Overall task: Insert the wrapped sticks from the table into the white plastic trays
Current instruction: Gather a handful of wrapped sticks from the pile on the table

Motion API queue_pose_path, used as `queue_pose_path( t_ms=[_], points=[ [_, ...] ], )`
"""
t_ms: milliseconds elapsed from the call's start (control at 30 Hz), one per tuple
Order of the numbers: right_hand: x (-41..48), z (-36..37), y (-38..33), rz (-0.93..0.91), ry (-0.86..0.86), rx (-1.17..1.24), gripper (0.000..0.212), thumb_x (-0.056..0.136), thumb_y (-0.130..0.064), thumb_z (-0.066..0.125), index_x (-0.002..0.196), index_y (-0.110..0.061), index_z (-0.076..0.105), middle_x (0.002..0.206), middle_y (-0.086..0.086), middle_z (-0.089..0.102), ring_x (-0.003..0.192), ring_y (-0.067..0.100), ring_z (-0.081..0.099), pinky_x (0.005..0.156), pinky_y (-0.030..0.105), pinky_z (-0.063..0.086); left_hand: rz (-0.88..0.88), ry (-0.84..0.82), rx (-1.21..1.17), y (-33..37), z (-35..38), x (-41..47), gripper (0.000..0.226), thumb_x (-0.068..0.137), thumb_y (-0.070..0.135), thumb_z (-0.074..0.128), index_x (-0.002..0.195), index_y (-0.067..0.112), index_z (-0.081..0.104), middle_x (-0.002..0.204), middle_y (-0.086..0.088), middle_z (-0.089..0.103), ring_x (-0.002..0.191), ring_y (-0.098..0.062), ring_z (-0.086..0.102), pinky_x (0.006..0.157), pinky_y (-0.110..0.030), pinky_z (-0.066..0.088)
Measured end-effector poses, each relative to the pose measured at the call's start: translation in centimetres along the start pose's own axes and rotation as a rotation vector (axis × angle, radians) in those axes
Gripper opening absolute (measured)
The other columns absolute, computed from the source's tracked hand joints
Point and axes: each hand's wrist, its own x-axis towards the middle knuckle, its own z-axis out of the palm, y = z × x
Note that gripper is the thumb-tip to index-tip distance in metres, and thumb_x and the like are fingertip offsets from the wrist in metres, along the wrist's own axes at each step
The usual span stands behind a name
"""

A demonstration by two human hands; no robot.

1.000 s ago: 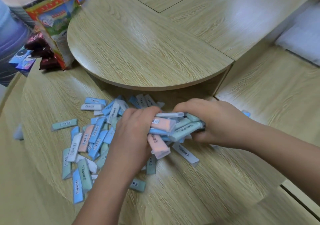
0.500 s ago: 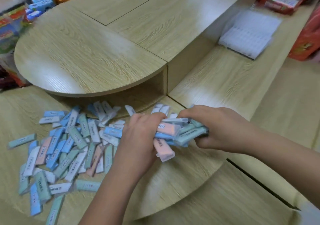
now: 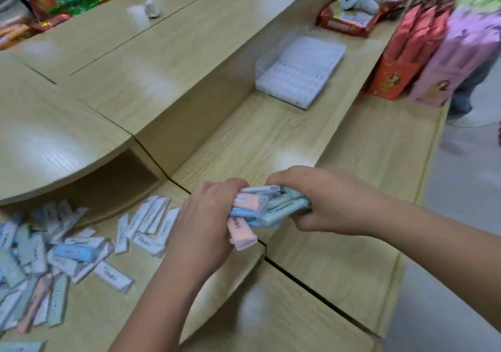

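1. Pastel-wrapped sticks (image 3: 267,208) in pink, blue, green and white sat bundled between the left hand (image 3: 208,216) and the right hand (image 3: 322,202), above the near counter (image 3: 271,140).
2. Both hands were closed on the bundle. The left had its fingers curled over the left end, and the right was wrapped round the right end. One pink stick (image 3: 241,232) hung down out of the bunch.
3. White trays (image 3: 301,72) lay far right on the lower counter, well apart from the hands. No colour showed in their slots, so probably none was filled yet, though the view was blurred.
4. Many sticks lay loose in a pile (image 3: 67,251) at the near left, so nearly all the task seemed left to do.
5. Compared with half a second earlier, the grip and the bundle looked unchanged. The view had swung right, so the pile sat nearer the left edge and the trays more centrally. Boxes (image 3: 401,61) had come into view beside them.
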Motion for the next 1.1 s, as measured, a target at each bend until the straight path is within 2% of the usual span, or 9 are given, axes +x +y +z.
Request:
queue_pose_path(
  t_ms=[100, 167, 267, 467, 567, 700, 833, 967, 1100],
  points=[
    [0.1, -0.9, 3.1, -0.006, 0.023, 0.019, 0.060, 0.068, -0.036, 0.064, 0.120, -0.052, 0.040, 0.101, -0.023, 0.053, 0.080, -0.002, 0.042, 0.055, 0.014, 0.030, -0.013, 0.040, -0.005, 1.3, 1.3, 2.3, 0.039, 0.072, 0.011, 0.065, 0.091, 0.041, 0.049, 0.081, 0.016, 0.053, 0.083, -0.016, 0.043, 0.058, -0.028, 0.028],
    [1.1, -1.3, 4.6, -0.013, 0.030, 0.044, 0.058, 0.070, -0.033, 0.067, 0.120, -0.049, 0.043, 0.100, -0.021, 0.055, 0.079, 0.000, 0.047, 0.058, 0.019, 0.038, -0.042, 0.058, -0.007, 1.7, 1.8, 3.8, 0.030, 0.075, 0.015, 0.066, 0.091, 0.037, 0.053, 0.082, 0.016, 0.055, 0.084, -0.012, 0.040, 0.059, -0.026, 0.030],
    [3.1, -1.3, 6.1, -0.039, 0.034, 0.067, 0.057, 0.070, -0.030, 0.069, 0.118, -0.048, 0.043, 0.098, -0.019, 0.057, 0.080, 0.004, 0.053, 0.063, 0.030, 0.048, -0.071, 0.081, 0.010, 1.4, 2.3, 5.8, 0.027, 0.078, 0.010, 0.061, 0.087, 0.034, 0.053, 0.079, 0.013, 0.056, 0.085, -0.018, 0.045, 0.065, -0.035, 0.041],
    [5.7, -1.3, 9.1, -0.080, 0.031, 0.083, 0.057, 0.066, -0.032, 0.064, 0.117, -0.050, 0.044, 0.094, -0.019, 0.057, 0.078, 0.006, 0.054, 0.061, 0.030, 0.048, -0.067, 0.072, -0.003, 0.3, 3.2, 8.8, 0.027, 0.076, 0.008, 0.056, 0.084, 0.033, 0.054, 0.072, 0.010, 0.054, 0.076, -0.021, 0.048, 0.059, -0.033, 0.034],
    [7.1, -1.8, 10.9, -0.091, -0.003, 0.091, 0.056, 0.067, -0.031, 0.065, 0.116, -0.049, 0.047, 0.092, -0.020, 0.056, 0.078, 0.004, 0.052, 0.059, 0.026, 0.043, -0.094, 0.095, -0.011, 0.3, 4.0, 10.5, 0.024, 0.077, 0.008, 0.055, 0.085, 0.030, 0.056, 0.072, 0.010, 0.055, 0.077, -0.020, 0.047, 0.060, -0.036, 0.039],
    [10.1, -2.8, 13.5, -0.118, -0.036, 0.083, 0.054, 0.068, -0.030, 0.067, 0.116, -0.046, 0.049, 0.094, -0.018, 0.058, 0.079, 0.004, 0.052, 0.060, 0.027, 0.044, -0.113, 0.101, -0.045, -0.8, 4.8, 13.8, 0.035, 0.072, 0.006, 0.056, 0.078, 0.039, 0.045, 0.066, 0.012, 0.049, 0.071, -0.022, 0.044, 0.056, -0.032, 0.031],
    [13.9, -3.6, 16.7, -0.144, -0.087, 0.065, 0.059, 0.066, -0.035, 0.065, 0.119, -0.050, 0.045, 0.094, -0.023, 0.056, 0.083, 0.002, 0.052, 0.059, 0.023, 0.043, -0.190, 0.147, -0.024, -2.3, 5.8, 17.2, 0.034, 0.070, 0.011, 0.057, 0.098, 0.030, 0.059, 0.078, 0.014, 0.050, 0.087, -0.022, 0.046, 0.067, -0.040, 0.048],
    [16.7, -3.6, 18.9, -0.177, -0.106, 0.056, 0.062, 0.063, -0.038, 0.061, 0.122, -0.050, 0.045, 0.088, -0.026, 0.053, 0.080, 0.000, 0.049, 0.059, 0.021, 0.039, -0.229, 0.125, -0.034, -2.7, 6.4, 19.9, 0.036, 0.074, 0.017, 0.057, 0.108, 0.028, 0.061, 0.087, 0.010, 0.060, 0.091, -0.025, 0.047, 0.077, -0.046, 0.048],
    [19.4, -3.4, 19.4, -0.222, -0.137, 0.034, 0.062, 0.065, -0.032, 0.068, 0.120, -0.050, 0.045, 0.092, -0.023, 0.053, 0.080, 0.000, 0.046, 0.056, 0.016, 0.032, -0.307, 0.161, -0.062, -3.8, 6.3, 20.6, 0.053, 0.067, 0.026, 0.050, 0.118, 0.026, 0.063, 0.096, 0.010, 0.061, 0.097, -0.026, 0.050, 0.081, -0.046, 0.047]
  ],
)
